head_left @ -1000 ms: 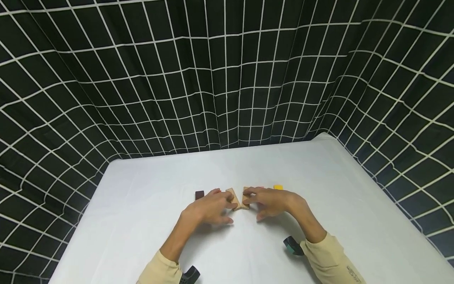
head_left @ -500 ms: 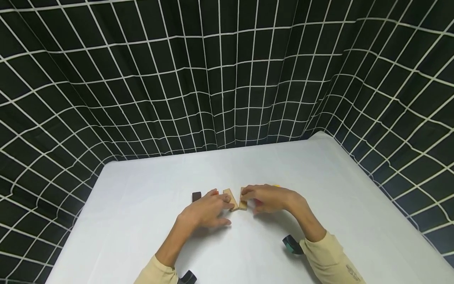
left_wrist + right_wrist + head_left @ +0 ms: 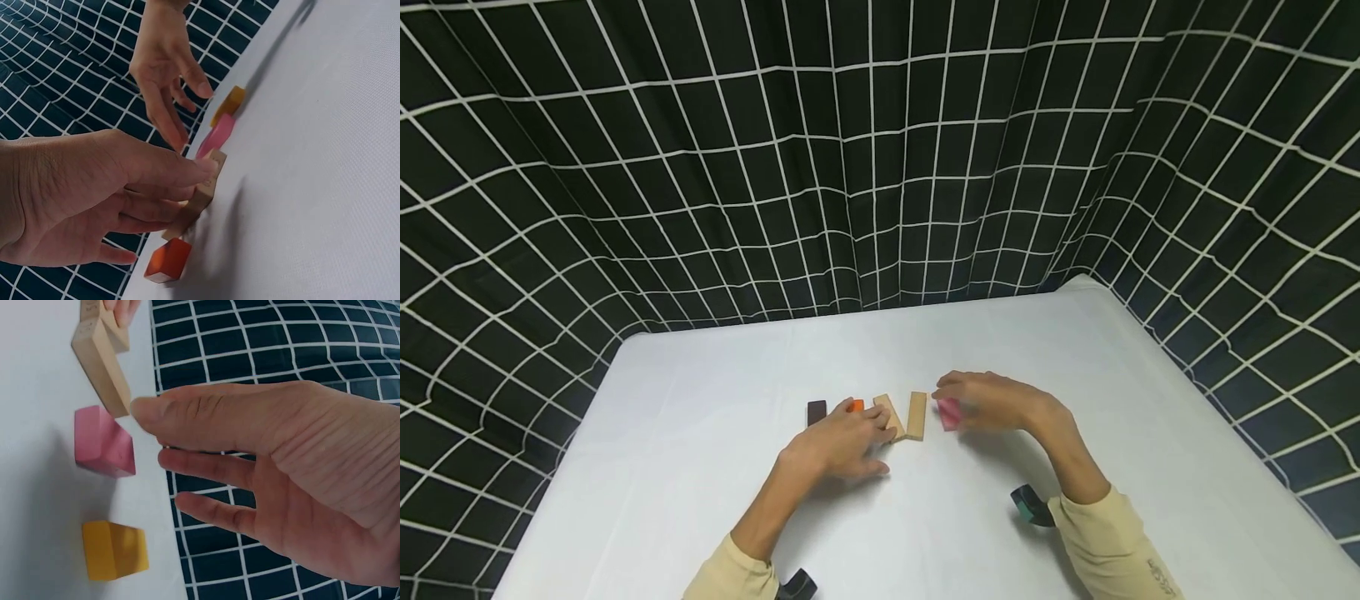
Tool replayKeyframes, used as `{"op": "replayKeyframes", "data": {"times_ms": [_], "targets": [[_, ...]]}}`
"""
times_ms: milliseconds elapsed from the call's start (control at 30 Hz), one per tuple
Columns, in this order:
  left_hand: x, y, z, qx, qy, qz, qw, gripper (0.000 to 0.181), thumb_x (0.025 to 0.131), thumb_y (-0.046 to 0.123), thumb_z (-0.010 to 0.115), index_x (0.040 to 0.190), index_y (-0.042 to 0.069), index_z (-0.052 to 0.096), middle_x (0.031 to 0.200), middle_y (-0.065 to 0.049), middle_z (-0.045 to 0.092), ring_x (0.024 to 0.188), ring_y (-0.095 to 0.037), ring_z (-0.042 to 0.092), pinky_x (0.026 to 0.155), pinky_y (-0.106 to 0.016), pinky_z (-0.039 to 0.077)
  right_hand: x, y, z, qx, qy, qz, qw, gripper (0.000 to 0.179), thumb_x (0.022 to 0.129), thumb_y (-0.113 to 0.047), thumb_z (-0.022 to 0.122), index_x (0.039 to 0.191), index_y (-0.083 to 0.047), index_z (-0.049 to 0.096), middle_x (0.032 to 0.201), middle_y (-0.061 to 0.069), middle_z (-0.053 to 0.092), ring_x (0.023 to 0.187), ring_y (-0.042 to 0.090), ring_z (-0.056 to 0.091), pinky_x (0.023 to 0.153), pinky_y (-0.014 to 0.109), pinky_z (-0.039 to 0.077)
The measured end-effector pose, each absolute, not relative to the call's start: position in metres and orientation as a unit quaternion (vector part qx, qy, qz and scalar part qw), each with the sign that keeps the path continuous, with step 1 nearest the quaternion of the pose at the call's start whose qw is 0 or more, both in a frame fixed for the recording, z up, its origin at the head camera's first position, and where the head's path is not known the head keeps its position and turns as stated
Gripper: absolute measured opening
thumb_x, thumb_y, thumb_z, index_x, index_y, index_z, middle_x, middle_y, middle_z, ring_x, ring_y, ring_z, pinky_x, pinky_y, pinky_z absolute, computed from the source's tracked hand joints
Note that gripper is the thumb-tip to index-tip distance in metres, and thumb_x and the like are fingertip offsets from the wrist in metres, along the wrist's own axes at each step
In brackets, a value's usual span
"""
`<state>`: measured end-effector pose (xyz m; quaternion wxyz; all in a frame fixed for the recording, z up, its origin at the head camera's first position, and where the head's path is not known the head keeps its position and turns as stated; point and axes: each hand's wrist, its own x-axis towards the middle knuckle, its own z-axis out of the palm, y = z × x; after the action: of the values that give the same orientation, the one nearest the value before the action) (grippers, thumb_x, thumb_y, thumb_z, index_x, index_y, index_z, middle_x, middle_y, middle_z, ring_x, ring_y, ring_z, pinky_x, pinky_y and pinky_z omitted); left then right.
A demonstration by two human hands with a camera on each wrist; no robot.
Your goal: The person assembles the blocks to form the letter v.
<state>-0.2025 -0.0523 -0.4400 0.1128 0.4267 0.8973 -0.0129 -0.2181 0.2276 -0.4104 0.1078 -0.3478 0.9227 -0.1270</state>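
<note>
Two light wooden blocks form a narrow V on the white table, their near ends meeting. On the left wooden block [image 3: 884, 407] rest the fingertips of my left hand [image 3: 844, 442], while its thumb stands out apart from the block in the head view. The right wooden block [image 3: 917, 415] lies untouched. Over a pink block [image 3: 950, 413] hovers my right hand [image 3: 994, 402], fingers loosely spread and holding nothing. The right wrist view shows the pink block's slanted side, with the right thumb [image 3: 150, 412] near the wooden block's end.
An orange block [image 3: 857, 405] is partly hidden behind the left hand, with a dark brown block [image 3: 816, 412] to its left. Beyond the pink block stands a yellow block [image 3: 115, 550], covered by the right hand in the head view. A gridded black curtain [image 3: 880, 167] borders the table [image 3: 737, 367].
My right hand has come off the right wooden block and shifted right and away over the pink block. The wooden blocks' near ends have come together. My left hand stays on its block.
</note>
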Motion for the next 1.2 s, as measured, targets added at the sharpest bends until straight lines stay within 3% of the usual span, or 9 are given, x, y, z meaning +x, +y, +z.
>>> {"op": "replayKeyframes", "data": {"times_ms": [233, 633, 933, 1200], "targets": [[-0.202, -0.049, -0.438, 0.416, 0.901, -0.024, 0.123, 0.055, 0.099, 0.047, 0.066, 0.148, 0.020, 0.061, 0.153, -0.002, 0.057, 0.153, -0.018, 0.045, 0.128, -0.056, 0.034, -0.220, 0.231, -0.412, -0.301, 0.939, -0.114, 0.120, 0.040, 0.087, -0.005, 0.079, 0.126, -0.012, 0.072, 0.138, 0.013, 0.067, 0.127, 0.037, 0.065, 0.108, 0.064, 0.051], [-0.197, -0.048, -0.438, 0.413, 0.904, -0.017, 0.113, 0.053, 0.098, 0.042, 0.068, 0.145, 0.017, 0.063, 0.155, -0.006, 0.056, 0.152, -0.020, 0.046, 0.125, -0.056, 0.037, -0.223, 0.228, -0.421, -0.290, 0.944, -0.100, 0.126, 0.051, 0.083, -0.007, 0.085, 0.132, -0.012, 0.069, 0.143, 0.015, 0.064, 0.131, 0.037, 0.063, 0.110, 0.066, 0.049], [-0.193, -0.048, -0.435, 0.402, 0.908, -0.002, 0.121, 0.052, 0.098, 0.040, 0.068, 0.145, 0.017, 0.064, 0.156, -0.006, 0.056, 0.153, -0.020, 0.045, 0.126, -0.056, 0.036, -0.222, 0.223, -0.424, -0.310, 0.937, -0.093, 0.128, 0.054, 0.081, -0.008, 0.087, 0.132, -0.013, 0.069, 0.128, 0.006, 0.070, 0.113, 0.023, 0.067, 0.101, 0.051, 0.056], [-0.192, -0.047, -0.435, 0.393, 0.911, 0.003, 0.127, 0.053, 0.098, 0.041, 0.068, 0.146, 0.018, 0.063, 0.160, -0.006, 0.053, 0.156, -0.020, 0.042, 0.128, -0.056, 0.034, -0.223, 0.222, -0.427, -0.316, 0.937, -0.088, 0.120, 0.051, 0.080, -0.008, 0.088, 0.128, -0.014, 0.071, 0.126, 0.006, 0.069, 0.110, 0.023, 0.067, 0.097, 0.047, 0.059]]}}
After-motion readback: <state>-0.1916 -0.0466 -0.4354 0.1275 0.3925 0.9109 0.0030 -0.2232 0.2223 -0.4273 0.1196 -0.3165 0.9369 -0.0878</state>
